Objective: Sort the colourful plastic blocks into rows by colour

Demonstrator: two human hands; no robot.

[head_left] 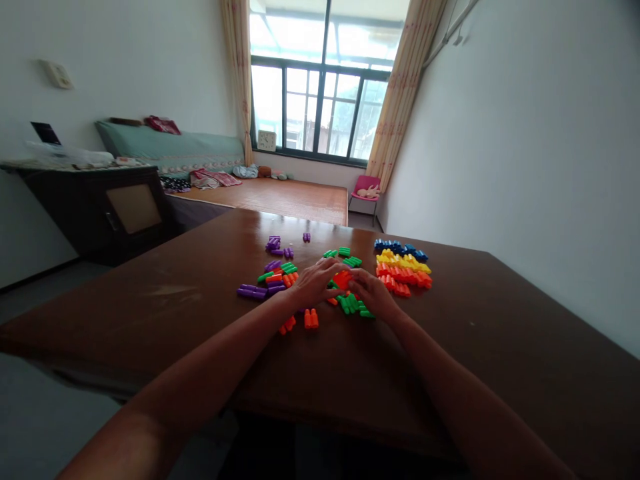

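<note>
Both hands meet over the middle of a brown table (200,320). My left hand (316,281) is curled round the left side of an orange piece (342,279), and my right hand (373,291) has its fingers on the right side of the same piece. Green pieces (350,304) lie just below and above the hands. To the left are mixed purple pieces (253,291), green and orange ones. Nearer the front edge lies an orange piece (311,319). At the right, blue pieces (400,248), yellow pieces (404,261) and orange-red pieces (403,275) lie grouped in rows.
Beyond the table stands a low bed (290,199) under a window. A pink chair (367,187) is by the right curtain, and a dark cabinet (95,207) stands at the left. One small purple piece (307,237) lies near the far table edge.
</note>
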